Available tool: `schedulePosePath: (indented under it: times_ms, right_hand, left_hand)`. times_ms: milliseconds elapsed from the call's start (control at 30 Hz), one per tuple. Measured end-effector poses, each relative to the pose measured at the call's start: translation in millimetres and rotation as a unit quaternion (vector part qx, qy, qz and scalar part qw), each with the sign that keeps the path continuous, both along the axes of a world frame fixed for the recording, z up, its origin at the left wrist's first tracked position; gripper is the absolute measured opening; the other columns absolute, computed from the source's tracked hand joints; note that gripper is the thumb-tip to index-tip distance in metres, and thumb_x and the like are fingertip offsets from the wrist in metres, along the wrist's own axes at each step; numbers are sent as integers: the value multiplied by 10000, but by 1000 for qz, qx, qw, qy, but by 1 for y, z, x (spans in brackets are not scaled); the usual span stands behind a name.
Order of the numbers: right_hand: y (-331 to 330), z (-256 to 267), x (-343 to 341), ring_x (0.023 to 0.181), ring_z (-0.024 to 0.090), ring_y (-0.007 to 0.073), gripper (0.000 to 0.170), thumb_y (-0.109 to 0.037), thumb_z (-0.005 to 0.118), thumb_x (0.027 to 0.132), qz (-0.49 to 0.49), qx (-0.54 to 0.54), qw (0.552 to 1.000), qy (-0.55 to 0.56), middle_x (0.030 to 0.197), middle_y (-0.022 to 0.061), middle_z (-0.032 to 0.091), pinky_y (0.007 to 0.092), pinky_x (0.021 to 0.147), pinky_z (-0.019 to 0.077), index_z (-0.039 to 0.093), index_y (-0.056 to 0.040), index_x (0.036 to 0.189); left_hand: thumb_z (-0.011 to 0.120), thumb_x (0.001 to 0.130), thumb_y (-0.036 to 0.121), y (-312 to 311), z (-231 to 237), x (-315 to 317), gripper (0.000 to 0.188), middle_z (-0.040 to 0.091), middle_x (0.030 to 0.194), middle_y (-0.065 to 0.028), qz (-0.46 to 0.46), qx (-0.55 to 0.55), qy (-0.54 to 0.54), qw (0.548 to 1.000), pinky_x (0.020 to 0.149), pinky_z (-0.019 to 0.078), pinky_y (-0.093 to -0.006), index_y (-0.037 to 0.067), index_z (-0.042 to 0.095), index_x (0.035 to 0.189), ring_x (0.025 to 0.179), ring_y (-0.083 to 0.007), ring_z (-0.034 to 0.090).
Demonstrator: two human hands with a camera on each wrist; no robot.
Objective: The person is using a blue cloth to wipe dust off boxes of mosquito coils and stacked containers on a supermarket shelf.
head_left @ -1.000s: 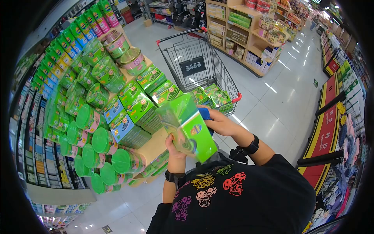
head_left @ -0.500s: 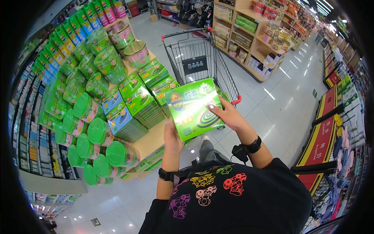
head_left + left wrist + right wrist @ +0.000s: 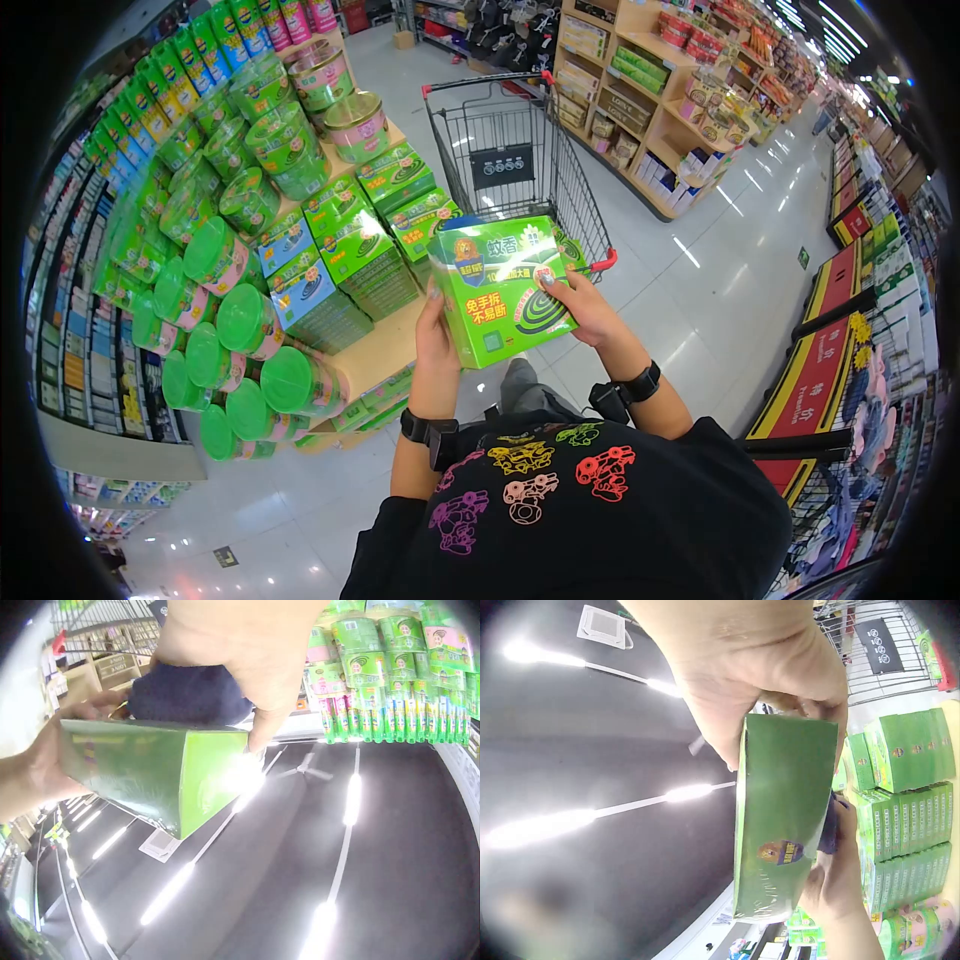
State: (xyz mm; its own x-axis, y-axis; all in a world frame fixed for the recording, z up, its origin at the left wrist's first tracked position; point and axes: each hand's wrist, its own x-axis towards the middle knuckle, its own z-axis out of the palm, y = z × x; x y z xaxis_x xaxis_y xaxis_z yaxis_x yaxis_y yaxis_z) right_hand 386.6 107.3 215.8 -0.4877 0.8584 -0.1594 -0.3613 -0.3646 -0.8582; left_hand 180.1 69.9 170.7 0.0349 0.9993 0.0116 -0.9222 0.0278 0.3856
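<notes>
A green mosquito coil box [image 3: 505, 300] is held up in front of the chest, its printed front tilted toward the head camera. My left hand [image 3: 437, 335] grips its left edge, with the thumb along the side. At the right edge my right hand [image 3: 590, 312] holds it, thumb on the front panel and fingers behind. A dark blue, soft-looking thing [image 3: 191, 694] is pressed between the left palm and the back of the box; its kind is hidden. In the right wrist view, the narrow green side of the box [image 3: 787, 795] shows under the right hand.
To the left, a display table [image 3: 385, 340] bears stacked mosquito coil boxes [image 3: 365, 250], green-lidded tubs [image 3: 250, 320] and spray cans [image 3: 205, 55]. A shopping cart [image 3: 500, 120] stands just ahead. Wooden shelves [image 3: 625, 110] are behind it, and red-signed racks [image 3: 810, 370] line the right.
The box has turned from side-on to its front facing up toward the head camera, then dipped slightly. Both hands keep hold of it. The dark blue thing went from beside the right hand to behind the box.
</notes>
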Motion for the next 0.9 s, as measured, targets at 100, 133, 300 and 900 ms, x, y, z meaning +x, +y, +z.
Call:
schedulePosePath:
  times_ms: [100,133,300,900]
  right_hand:
    - [1,-6,5,868,600,144,361,-221,549,881,-15,-13,1000,13,1012,103,590,280,742,502,479,45,1115]
    - [4,-12,8,879,599,144,355,-211,547,880,-18,-17,1000,11,1006,101,591,282,751,503,472,50,1110]
    - [1,-13,9,912,601,169,365,-215,526,887,-3,-36,997,69,1059,117,581,295,789,499,465,44,1135]
    - [14,-37,9,1111,502,212,470,-359,371,926,-61,-82,981,166,1244,93,496,367,938,398,368,-64,1291]
  left_hand:
    - [447,876,134,-1,17,6,448,439,1261,-111,32,40,58,997,968,380,-400,83,308,1298,1156,-248,445]
    - [452,870,122,-2,22,8,450,438,1259,-111,67,45,99,992,969,379,-401,80,307,1294,1155,-245,446]
    - [468,877,142,-1,51,1,431,470,1237,-105,170,54,70,981,974,363,-409,59,352,1284,1128,-252,468]
    - [400,915,156,2,23,36,454,417,1303,-66,-109,-7,71,992,984,351,-334,61,271,1340,1179,-174,425]
